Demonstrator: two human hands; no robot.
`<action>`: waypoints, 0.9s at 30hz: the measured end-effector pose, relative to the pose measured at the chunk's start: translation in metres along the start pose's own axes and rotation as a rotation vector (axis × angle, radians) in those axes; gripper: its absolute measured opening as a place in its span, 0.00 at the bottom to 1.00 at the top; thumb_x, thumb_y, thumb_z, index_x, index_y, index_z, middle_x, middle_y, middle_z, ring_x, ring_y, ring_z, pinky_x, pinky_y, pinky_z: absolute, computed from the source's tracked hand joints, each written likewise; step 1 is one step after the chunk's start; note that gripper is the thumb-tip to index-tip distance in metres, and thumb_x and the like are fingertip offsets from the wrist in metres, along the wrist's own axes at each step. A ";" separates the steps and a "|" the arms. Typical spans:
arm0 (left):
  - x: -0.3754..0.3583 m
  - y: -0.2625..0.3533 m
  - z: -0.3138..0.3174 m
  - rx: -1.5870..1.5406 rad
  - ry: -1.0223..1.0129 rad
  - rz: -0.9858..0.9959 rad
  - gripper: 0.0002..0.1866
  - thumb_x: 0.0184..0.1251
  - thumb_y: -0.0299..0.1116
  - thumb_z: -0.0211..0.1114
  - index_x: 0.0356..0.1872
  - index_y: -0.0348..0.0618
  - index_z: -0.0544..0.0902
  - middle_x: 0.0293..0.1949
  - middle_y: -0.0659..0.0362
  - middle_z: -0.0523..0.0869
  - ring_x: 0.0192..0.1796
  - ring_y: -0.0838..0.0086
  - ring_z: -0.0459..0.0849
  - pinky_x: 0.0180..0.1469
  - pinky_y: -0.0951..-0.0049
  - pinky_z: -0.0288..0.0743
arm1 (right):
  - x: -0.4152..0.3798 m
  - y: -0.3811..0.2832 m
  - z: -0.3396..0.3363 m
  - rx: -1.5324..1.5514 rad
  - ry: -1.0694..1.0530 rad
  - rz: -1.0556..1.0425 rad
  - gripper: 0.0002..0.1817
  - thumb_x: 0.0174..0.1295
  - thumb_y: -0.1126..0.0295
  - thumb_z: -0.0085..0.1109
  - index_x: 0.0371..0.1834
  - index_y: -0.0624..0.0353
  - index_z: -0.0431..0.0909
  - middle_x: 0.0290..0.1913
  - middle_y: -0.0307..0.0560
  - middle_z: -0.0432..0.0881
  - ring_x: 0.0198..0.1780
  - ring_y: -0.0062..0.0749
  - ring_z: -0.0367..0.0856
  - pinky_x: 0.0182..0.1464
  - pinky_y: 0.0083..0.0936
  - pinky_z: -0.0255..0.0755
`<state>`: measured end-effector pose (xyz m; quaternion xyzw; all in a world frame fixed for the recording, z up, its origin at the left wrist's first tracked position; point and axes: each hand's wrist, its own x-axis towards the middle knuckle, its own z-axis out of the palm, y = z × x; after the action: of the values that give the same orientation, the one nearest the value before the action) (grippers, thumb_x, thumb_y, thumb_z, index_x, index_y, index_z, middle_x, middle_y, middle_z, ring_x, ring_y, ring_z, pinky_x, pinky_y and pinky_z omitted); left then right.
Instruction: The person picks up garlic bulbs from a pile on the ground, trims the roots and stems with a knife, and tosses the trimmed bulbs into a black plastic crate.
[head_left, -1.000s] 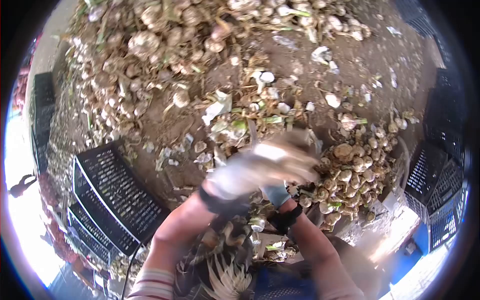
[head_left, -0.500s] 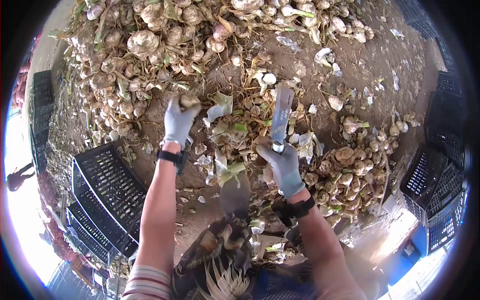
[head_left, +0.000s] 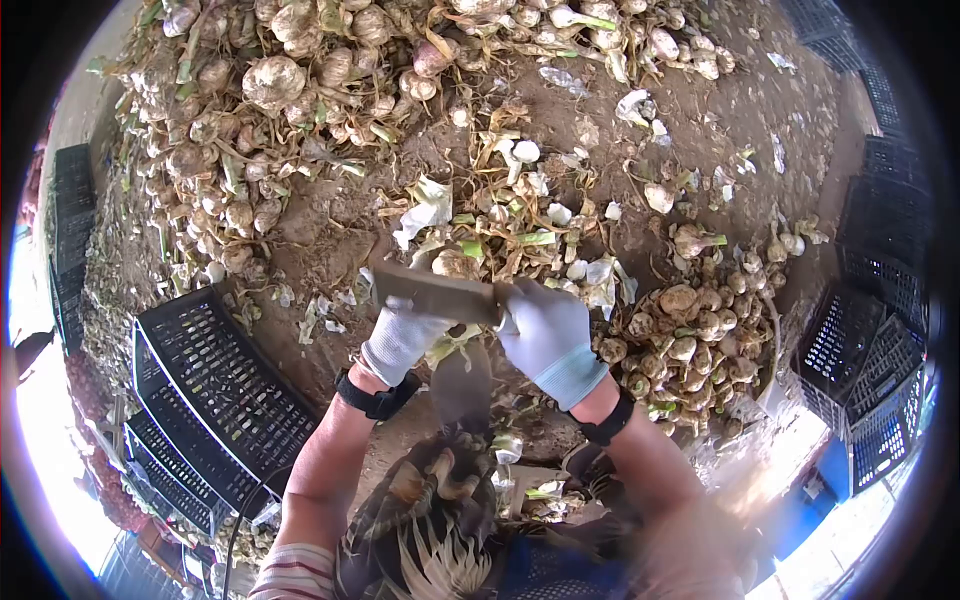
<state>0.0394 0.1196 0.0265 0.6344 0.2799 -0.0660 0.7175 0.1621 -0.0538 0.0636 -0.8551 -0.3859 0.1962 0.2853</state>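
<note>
My right hand (head_left: 548,338), in a pale glove, grips the handle of a broad knife (head_left: 432,291) whose blade points left across the front of my left hand. My left hand (head_left: 400,338), also gloved, is closed on a bulb with its stalk (head_left: 455,345); the blade hides most of that bulb. Both hands are close together, low in the middle of the view, above my lap. A big heap of untrimmed bulbs with stalks and roots (head_left: 270,85) lies on the dirt at the upper left, beyond my hands.
A smaller pile of trimmed bulbs (head_left: 700,330) lies just right of my right hand. Cut stalks and skins (head_left: 500,215) litter the ground ahead. Black plastic crates sit at the left (head_left: 215,385) and along the right edge (head_left: 860,350).
My left hand took a bulb from the heap and pulled back to my lap. My right hand swung the knife from upright to lying across, blade pointing left over the bulb.
</note>
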 end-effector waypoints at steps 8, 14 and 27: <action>-0.012 -0.032 -0.012 -0.033 -0.074 0.041 0.29 0.62 0.37 0.78 0.61 0.40 0.76 0.48 0.60 0.87 0.48 0.76 0.85 0.51 0.70 0.82 | -0.003 0.001 -0.001 -0.074 -0.087 -0.026 0.06 0.58 0.66 0.64 0.37 0.51 0.81 0.29 0.44 0.81 0.29 0.45 0.84 0.33 0.40 0.77; -0.018 -0.014 -0.008 -0.139 -0.053 0.000 0.31 0.59 0.35 0.79 0.61 0.39 0.76 0.49 0.60 0.86 0.50 0.78 0.84 0.51 0.71 0.81 | -0.007 0.006 0.002 -0.064 -0.144 -0.016 0.06 0.61 0.68 0.60 0.40 0.50 0.82 0.31 0.47 0.84 0.32 0.45 0.86 0.35 0.41 0.78; -0.001 0.036 0.022 1.117 -0.273 0.556 0.11 0.50 0.29 0.66 0.37 0.45 0.85 0.47 0.58 0.84 0.46 0.60 0.84 0.53 0.58 0.77 | -0.002 0.018 -0.005 0.154 -0.184 0.041 0.12 0.63 0.62 0.59 0.47 0.48 0.86 0.34 0.54 0.87 0.38 0.53 0.87 0.41 0.42 0.82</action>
<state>0.0616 0.1056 0.0595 0.9476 -0.0657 -0.0935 0.2983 0.1741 -0.0668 0.0561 -0.8168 -0.3764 0.3087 0.3096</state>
